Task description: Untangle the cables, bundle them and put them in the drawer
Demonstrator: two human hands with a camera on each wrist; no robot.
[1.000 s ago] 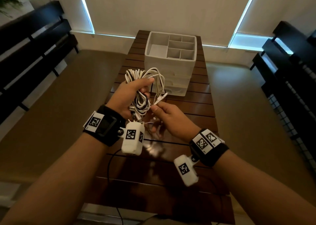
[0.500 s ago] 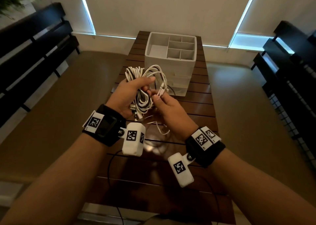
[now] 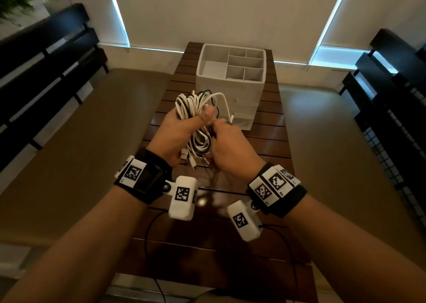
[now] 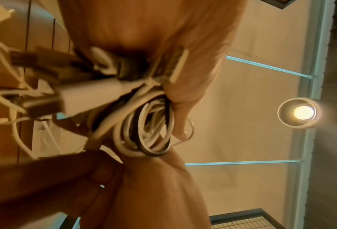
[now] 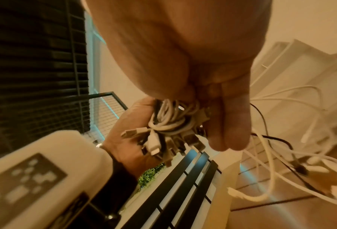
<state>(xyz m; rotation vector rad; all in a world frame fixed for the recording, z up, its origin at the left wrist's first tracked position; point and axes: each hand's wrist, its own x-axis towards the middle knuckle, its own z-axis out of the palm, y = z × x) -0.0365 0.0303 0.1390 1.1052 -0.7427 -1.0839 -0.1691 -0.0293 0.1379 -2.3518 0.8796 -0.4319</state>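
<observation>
A coiled bundle of white and black cables [image 3: 196, 116] is held above the table. My left hand [image 3: 184, 127] grips its middle, thumb across the front. Several plug ends [image 3: 187, 157] hang from the bundle's lower end. My right hand [image 3: 221, 132] is pressed against the bundle's right side, fingers curled on the cables. In the right wrist view its fingers [image 5: 228, 124] close over the bundle [image 5: 173, 122], and loose white and black cable ends [image 5: 271, 155] trail below. The left wrist view shows the coil [image 4: 144, 131] and blurred plugs [image 4: 85, 93].
A white drawer unit [image 3: 221, 88] with open top compartments stands at the far end of the slatted wooden table [image 3: 265, 141], its drawers facing me. Black benches [image 3: 46, 61] flank both sides. Thin black wires [image 3: 156, 233] from the wrist cameras lie on the near tabletop.
My right hand has moved up and left from pinching a loose white plug end to closing against the bundle. The left hand has kept its grip and risen slightly.
</observation>
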